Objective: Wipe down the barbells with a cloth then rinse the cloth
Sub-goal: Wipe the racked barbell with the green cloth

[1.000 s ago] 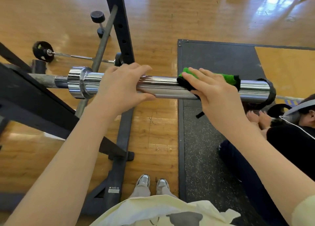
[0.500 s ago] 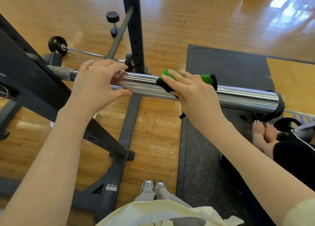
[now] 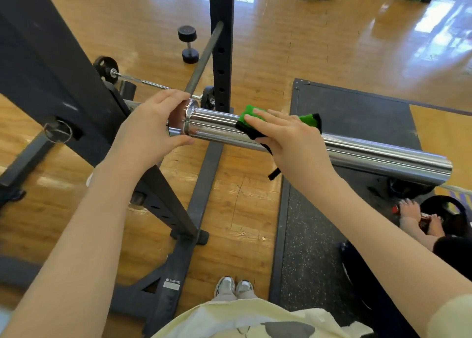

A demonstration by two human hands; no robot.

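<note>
Barbell sleeve (image 3: 357,150) runs left-right; right hand (image 3: 293,138) presses cloth (image 3: 249,113) on top w/ fingers straight, left hand (image 3: 153,128) cupped round collar end, prob. steadying.

Left hand (image 3: 153,131) now at the sleeve (image 3: 357,150) collar, nearer the rack (image 3: 221,57). Right hand (image 3: 288,138) and cloth (image 3: 249,113) slid inward along sleeve; more bare chrome toward its free end.

Bare forearms; left hand (image 3: 153,131) and right hand (image 3: 291,138) ungloved. Pale yellow short-sleeved top (image 3: 255,320) with grey print. Light trousers (image 3: 224,298). Silver-grey trainers (image 3: 233,286) with dark accents.
</note>
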